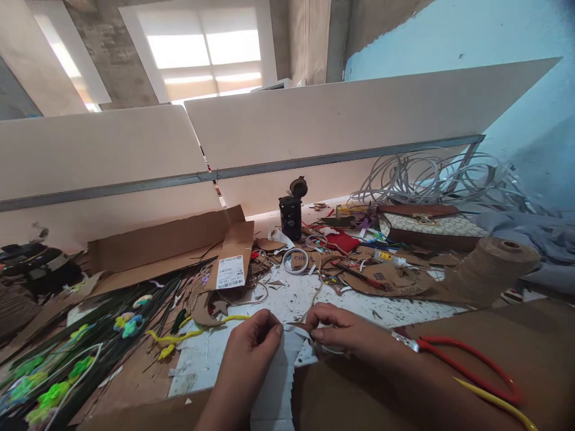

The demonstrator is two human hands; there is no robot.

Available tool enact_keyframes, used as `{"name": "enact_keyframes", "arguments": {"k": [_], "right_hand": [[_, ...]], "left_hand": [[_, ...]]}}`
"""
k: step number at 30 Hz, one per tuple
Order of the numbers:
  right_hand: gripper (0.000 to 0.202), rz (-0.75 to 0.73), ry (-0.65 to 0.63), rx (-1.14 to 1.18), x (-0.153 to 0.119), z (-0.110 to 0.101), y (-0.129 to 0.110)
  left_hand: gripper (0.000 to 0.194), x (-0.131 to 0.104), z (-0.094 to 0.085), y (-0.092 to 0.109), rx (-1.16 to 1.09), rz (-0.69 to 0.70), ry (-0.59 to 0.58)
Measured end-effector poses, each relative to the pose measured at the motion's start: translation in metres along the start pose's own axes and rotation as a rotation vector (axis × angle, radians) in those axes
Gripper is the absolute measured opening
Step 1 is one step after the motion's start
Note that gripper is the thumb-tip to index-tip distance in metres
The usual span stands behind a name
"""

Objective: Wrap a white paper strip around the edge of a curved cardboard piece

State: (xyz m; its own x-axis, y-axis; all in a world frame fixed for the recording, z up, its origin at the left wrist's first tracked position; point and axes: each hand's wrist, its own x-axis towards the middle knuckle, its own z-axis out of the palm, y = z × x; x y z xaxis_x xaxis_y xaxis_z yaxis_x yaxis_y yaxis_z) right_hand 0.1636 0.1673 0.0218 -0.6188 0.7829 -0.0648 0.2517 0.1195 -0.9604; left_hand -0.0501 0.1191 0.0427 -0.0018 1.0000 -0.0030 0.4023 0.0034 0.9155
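My left hand [254, 353] is closed in a pinch at the upper edge of a white, paper-like sheet [275, 392], which hangs down with a jagged right side. Opposite it, my right hand [335, 326] pinches a small brown pointed piece [302, 326] that touches the sheet's top corner. Its material is too small to tell. A thin cord [317, 293] rises from near my right fingers. Beneath my right forearm lies brown cardboard [359, 395]. Partly hidden by that arm is a red-handled hand tool [471, 353] with a metal head.
Cardboard scraps [386, 278], a white ring roll [295, 261] and a black container with its lid up [290, 216] lie ahead. A twine spool [494, 269] and wire coils [404, 179] are right. Yarn flowers [49, 395] and a cardboard box [171, 236] are left.
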Motion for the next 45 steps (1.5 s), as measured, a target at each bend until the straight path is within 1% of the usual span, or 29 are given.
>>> {"name": "enact_keyframes", "arguments": {"k": [3, 6, 8, 13, 15, 18, 22, 28, 34, 39, 45], "right_hand": [[0.033, -0.034, -0.013, -0.036, 0.0, 0.0, -0.001], [0.035, -0.067, -0.091, -0.001, 0.001, 0.001, -0.001], [0.033, -0.069, -0.12, 0.026, 0.002, 0.001, 0.001], [0.032, 0.004, -0.036, 0.148, 0.003, 0.0, 0.011], [0.032, -0.013, 0.013, 0.147, 0.003, -0.001, 0.014], [0.032, -0.065, 0.076, 0.068, 0.002, -0.001, 0.014], [0.031, -0.088, 0.093, 0.035, 0.001, -0.001, 0.012], [0.028, -0.065, 0.116, 0.039, 0.002, 0.001, 0.012], [0.025, -0.047, 0.141, 0.024, 0.002, 0.003, 0.008], [0.024, -0.056, 0.149, 0.05, 0.002, 0.003, 0.008], [0.026, -0.073, 0.167, 0.05, 0.002, 0.003, 0.008]], "left_hand": [[0.023, -0.001, -0.003, 0.005, -0.005, -0.005, 0.009], [0.023, -0.001, -0.004, 0.007, -0.009, -0.008, 0.005], [0.023, 0.0, -0.005, 0.007, -0.011, -0.008, 0.002], [0.023, 0.0, -0.006, 0.005, -0.032, 0.002, -0.004], [0.023, 0.0, -0.007, 0.004, -0.024, 0.003, 0.0], [0.023, 0.0, -0.007, 0.003, -0.001, 0.011, 0.002], [0.022, 0.001, -0.008, 0.0, -0.011, 0.02, 0.002], [0.021, 0.0, -0.006, -0.002, -0.027, 0.027, 0.026], [0.023, 0.001, -0.005, 0.0, -0.042, 0.004, -0.007], [0.022, 0.002, -0.004, -0.005, -0.07, 0.033, 0.022], [0.023, 0.002, -0.004, -0.004, -0.078, 0.027, 0.037]]}}
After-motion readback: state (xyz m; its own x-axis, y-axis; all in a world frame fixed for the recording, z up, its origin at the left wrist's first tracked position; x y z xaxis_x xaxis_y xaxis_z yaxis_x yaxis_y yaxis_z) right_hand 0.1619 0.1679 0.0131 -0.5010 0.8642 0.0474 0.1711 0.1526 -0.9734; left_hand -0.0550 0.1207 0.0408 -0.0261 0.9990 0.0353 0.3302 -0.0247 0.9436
